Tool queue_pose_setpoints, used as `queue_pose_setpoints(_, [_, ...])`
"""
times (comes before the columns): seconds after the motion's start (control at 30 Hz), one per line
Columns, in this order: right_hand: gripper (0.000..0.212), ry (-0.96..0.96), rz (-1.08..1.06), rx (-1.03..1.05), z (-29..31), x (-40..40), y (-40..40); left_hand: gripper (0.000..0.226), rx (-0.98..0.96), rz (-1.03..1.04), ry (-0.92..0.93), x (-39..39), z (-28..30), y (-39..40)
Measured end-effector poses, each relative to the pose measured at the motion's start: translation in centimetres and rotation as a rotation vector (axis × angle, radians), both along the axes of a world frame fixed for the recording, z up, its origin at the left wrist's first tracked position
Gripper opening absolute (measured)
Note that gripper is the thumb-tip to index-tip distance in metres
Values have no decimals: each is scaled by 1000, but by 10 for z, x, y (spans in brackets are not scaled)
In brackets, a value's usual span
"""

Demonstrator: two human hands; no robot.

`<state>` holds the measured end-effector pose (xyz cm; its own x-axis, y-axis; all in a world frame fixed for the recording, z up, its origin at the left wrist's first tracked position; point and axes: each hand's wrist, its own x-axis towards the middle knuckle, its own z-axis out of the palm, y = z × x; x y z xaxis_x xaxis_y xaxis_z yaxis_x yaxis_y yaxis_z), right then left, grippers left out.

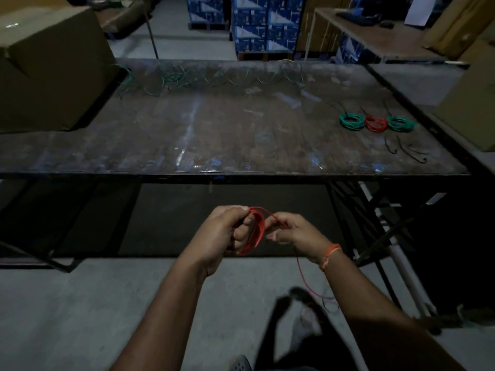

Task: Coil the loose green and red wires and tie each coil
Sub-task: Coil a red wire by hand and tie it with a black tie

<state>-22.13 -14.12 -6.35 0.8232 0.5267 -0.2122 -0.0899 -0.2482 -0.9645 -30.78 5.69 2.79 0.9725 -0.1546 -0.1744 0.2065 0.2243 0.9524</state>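
Observation:
My left hand [223, 234] grips a coil of red wire [257, 231], held in front of the table's near edge. My right hand [290, 231] pinches the same wire just right of the coil; its loose tail [304, 279] hangs down toward the floor. Loose green wire [176, 79] lies strung along the far side of the table. At the table's right stand three tied coils in a row: a green coil [351, 121], a red coil [375, 123] and another green coil [401, 123].
The worn dark metal table [214, 135] fills the middle. Several black ties [404, 149] lie near its right front corner. A large cardboard box [51, 62] sits at the left, another box [474, 108] at the right. Blue cartons [265, 22] are stacked behind.

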Motion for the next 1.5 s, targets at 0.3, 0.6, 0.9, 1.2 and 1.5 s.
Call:
queue_pose_setpoints(0.3, [34, -207, 5, 198, 59, -14, 7, 33, -41, 8, 35, 9, -1, -11])
queue_pose_setpoints(0.6, [24, -941, -120, -184, 50, -6, 12, 32, -445, 85, 231, 28, -8, -33])
queue_pose_setpoints(0.9, [20, -674, -377, 124, 62, 20, -8, 25, -421, 38, 66, 72, 3, -65])
queue_pose_setpoints(1.2, [17, -299, -206, 154, 45, 90, -76, 26, -712, 246, 50, 155, 11, -89])
queue_pose_setpoints(1.5, [16, -355, -494, -51, 25, 135, -134, 24, -767, 417, -181, 211, 12, -110])
